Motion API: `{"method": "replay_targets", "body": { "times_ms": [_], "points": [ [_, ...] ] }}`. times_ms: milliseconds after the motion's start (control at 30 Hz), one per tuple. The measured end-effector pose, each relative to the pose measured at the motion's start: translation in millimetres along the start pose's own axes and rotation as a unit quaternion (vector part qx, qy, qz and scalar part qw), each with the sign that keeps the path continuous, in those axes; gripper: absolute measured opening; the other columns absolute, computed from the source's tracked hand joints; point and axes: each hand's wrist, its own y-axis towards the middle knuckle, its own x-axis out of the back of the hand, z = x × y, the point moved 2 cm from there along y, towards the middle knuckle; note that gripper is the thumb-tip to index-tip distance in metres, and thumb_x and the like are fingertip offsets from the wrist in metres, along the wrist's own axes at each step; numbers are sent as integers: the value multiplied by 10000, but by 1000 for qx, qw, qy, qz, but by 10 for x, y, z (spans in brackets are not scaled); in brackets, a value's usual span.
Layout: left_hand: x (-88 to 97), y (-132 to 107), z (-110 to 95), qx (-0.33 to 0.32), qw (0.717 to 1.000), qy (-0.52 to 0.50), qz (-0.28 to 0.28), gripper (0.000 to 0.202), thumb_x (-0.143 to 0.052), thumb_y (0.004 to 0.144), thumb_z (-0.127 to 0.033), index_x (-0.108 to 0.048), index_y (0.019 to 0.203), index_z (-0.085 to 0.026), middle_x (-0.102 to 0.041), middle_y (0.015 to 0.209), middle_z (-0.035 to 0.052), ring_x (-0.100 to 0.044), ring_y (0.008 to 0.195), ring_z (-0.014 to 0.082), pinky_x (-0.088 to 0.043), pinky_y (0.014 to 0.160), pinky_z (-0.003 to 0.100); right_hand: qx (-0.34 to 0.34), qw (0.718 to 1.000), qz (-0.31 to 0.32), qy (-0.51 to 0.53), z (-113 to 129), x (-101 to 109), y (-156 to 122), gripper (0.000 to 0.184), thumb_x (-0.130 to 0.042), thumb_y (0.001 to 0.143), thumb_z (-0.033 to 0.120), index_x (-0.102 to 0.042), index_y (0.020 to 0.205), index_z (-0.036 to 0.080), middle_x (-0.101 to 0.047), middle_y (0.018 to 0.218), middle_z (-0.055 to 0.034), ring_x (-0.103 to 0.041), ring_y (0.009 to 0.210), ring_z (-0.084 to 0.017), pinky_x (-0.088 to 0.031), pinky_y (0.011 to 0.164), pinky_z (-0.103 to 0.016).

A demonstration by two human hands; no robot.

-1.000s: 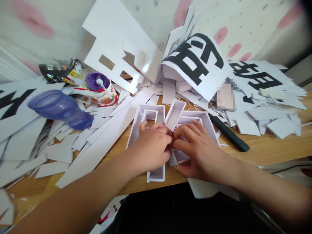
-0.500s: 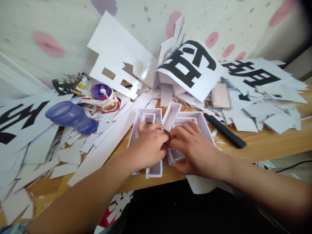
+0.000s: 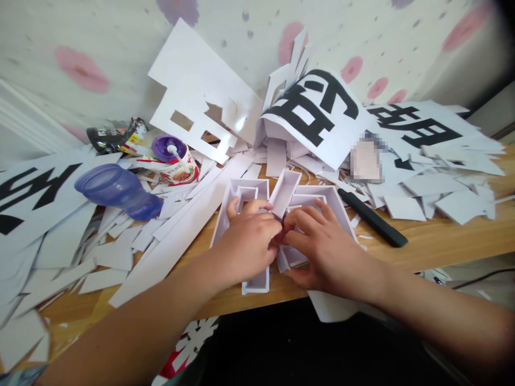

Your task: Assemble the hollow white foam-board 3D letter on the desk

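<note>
A white foam-board letter shell [image 3: 260, 284], built from thin upright walls, lies near the table's front edge. My left hand [image 3: 251, 233] rests over its left part, fingers curled and tips pressed toward the middle. From the right, my right hand [image 3: 311, 236] reaches over the other half, its fingers bent around the wall there. The fingertips of both hands meet at the centre joint, just below a slanted narrow box-shaped stroke [image 3: 285, 192]. What lies between the fingertips is hidden. A black-handled utility knife [image 3: 374, 217] lies to the right.
White board offcuts [image 3: 116, 252] cover the table [image 3: 426, 249] on both sides. A blue translucent vase-like container [image 3: 120, 190] and a paper cup [image 3: 181, 169] stand at left. Cut-out board [image 3: 201, 80] and sheets with black characters [image 3: 314, 107] lean at the back.
Both hands stay at the centre joint, with only slight finger shifts. The whole view has moved a little; the shell looks unchanged.
</note>
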Motion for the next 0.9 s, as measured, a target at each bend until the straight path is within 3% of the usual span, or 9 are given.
{"method": "replay_targets", "body": {
  "times_ms": [200, 367, 533, 733, 900],
  "points": [
    [1, -26, 0, -15, 999, 25, -26, 199, -614, 762, -69, -600, 606, -192, -692, 743, -3, -501, 1272, 305, -22, 1092, 728, 7, 1000, -11, -6, 5, -4, -6, 304, -773, 697, 335, -684, 934, 168, -632, 1030, -76, -558, 990, -275, -285, 1029, -518],
    [-11, -43, -15, -34, 998, 40, -36, 207, -605, 761, -59, -569, 591, -172, -680, 721, -1, -535, 1224, 313, -42, 1064, 756, 5, 1000, -15, -15, 2, -12, -6, 314, -779, 694, 348, -678, 931, 168, -631, 1038, -77, -561, 994, -276, -281, 1036, -522],
    [-1, -44, -19, -40, 998, 26, -29, 161, -600, 784, -72, -576, 666, -178, -711, 840, 3, -495, 1279, 315, -31, 1061, 758, -7, 1000, -6, -18, 9, -9, -4, 269, -761, 693, 318, -690, 897, 159, -641, 1028, -86, -563, 988, -281, -310, 1017, -523],
    [47, -21, 23, -17, 999, -35, -20, 204, -559, 713, -5, -586, 716, -207, -731, 886, -40, -485, 1295, 280, -50, 1086, 708, -8, 1000, -18, -14, 13, -13, -5, 258, -717, 733, 311, -691, 952, 178, -644, 996, -73, -568, 972, -274, -308, 1028, -534],
    [45, -13, 58, -3, 999, 17, -50, 145, -601, 755, -72, -626, 754, -215, -718, 1054, 2, -459, 1306, 309, -44, 1070, 741, -5, 999, -27, -18, 10, -17, -13, 306, -702, 742, 302, -696, 1029, 199, -646, 1006, -72, -548, 974, -278, -317, 1018, -539]
  ]
}}
